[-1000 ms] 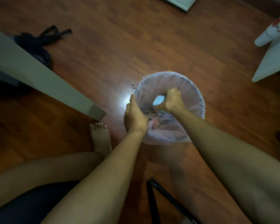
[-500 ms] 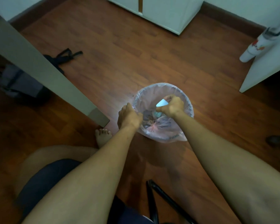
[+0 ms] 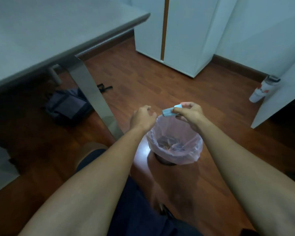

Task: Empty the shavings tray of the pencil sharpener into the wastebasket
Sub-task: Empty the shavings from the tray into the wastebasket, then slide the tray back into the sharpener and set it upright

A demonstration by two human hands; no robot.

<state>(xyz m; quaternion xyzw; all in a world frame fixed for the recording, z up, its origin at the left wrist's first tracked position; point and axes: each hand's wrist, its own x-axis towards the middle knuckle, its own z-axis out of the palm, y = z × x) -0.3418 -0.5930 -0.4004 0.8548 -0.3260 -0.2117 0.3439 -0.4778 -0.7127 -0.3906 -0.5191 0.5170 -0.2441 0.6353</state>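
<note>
At the left, a grey tabletop [image 3: 41, 28] stands over a dark bag [image 3: 66, 106] on the wooden floor [image 3: 160, 86]. The left hand [image 3: 142, 117] is loosely curled and holds nothing, beside the wastebasket [image 3: 192, 155] rim. The right hand [image 3: 188, 114] pinches the light blue shavings tray [image 3: 169, 111] above the pink-lined wastebasket, where shavings lie. A white bottle [image 3: 262, 90] leans at the right.

Wastebasket [image 3: 174, 150] on floor [image 3: 160, 86] right of table leg [image 3: 92, 92] (shavings [image 3: 169, 145] inside).
</note>
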